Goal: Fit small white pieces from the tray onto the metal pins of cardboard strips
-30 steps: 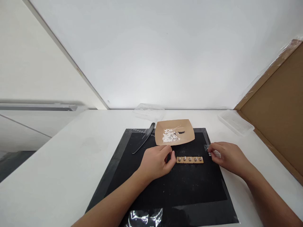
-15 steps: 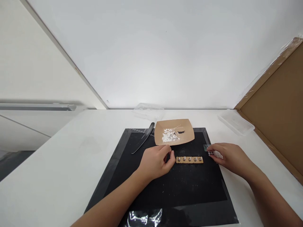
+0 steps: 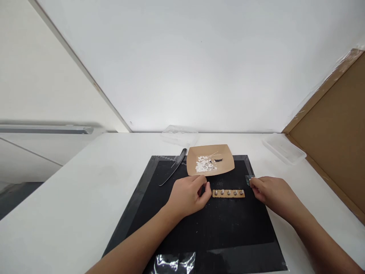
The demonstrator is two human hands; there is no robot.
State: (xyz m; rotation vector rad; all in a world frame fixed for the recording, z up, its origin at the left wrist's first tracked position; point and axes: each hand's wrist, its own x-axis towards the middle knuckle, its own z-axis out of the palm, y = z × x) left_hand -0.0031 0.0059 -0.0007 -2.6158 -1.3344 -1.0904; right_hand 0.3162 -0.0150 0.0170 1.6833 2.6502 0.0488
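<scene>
A small brown strip point(image 3: 225, 194) with several metal pieces in a row lies on the black mat point(image 3: 222, 228). My left hand point(image 3: 188, 195) rests on the mat at the strip's left end, fingers curled; anything between its fingertips is too small to make out. At the mat's right edge my right hand point(image 3: 269, 190) is pinched over a small clear sheet point(image 3: 248, 179); what its fingertips hold is hidden. Behind the strip is a brown paper tray point(image 3: 225, 167) with a heap of small white pieces point(image 3: 203, 164) and a dark scrap.
A black curved tool point(image 3: 178, 161) lies left of the paper tray. Clear plastic containers stand at the back point(image 3: 179, 135) and back right point(image 3: 285, 149) of the white table point(image 3: 85, 190). A cardboard panel point(image 3: 336, 125) borders the right side.
My right hand has closed its fingertips more tightly and shifted a little; the white-dotted sheet seen under it before is now covered. My left hand has stayed in place.
</scene>
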